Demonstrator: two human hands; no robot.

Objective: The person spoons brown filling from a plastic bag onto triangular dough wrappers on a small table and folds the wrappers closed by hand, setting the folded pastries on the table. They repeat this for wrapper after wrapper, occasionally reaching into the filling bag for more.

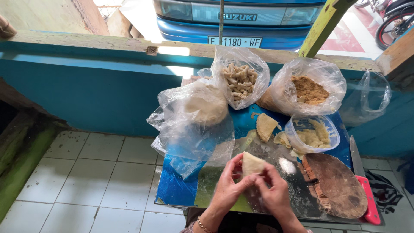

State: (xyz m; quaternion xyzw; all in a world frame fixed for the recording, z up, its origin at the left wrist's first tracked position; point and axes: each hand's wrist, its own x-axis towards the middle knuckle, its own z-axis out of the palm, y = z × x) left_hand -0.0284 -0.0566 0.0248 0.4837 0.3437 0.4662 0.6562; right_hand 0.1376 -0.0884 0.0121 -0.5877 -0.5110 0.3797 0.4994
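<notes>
A: While both hands meet low over the work surface, what do they hold?

B: The left hand [228, 183] and the right hand [272, 190] pinch one pale piece of dough [252, 164] between them, fingers curled shut around its lower edges, its top showing above the fingertips.

A: What lies closest to them?

B: Just right of the right hand sits a round wooden board [338, 183], and beyond its far edge a knife with a red handle [364, 190]. Under the hands is a blue tray [174, 190] covered by clear plastic.

A: And farther out?

B: Ahead of the hands lies a folded dough wrapper [265, 126], with a clear tub of pale filling [314, 133] to its right. Left of it slumps a plastic bag of white dough [202, 108]. Farthest back stand a bag of short rolled pieces [239, 81] and a bag of brown crumbs [308, 89], against a blue ledge [86, 64].
</notes>
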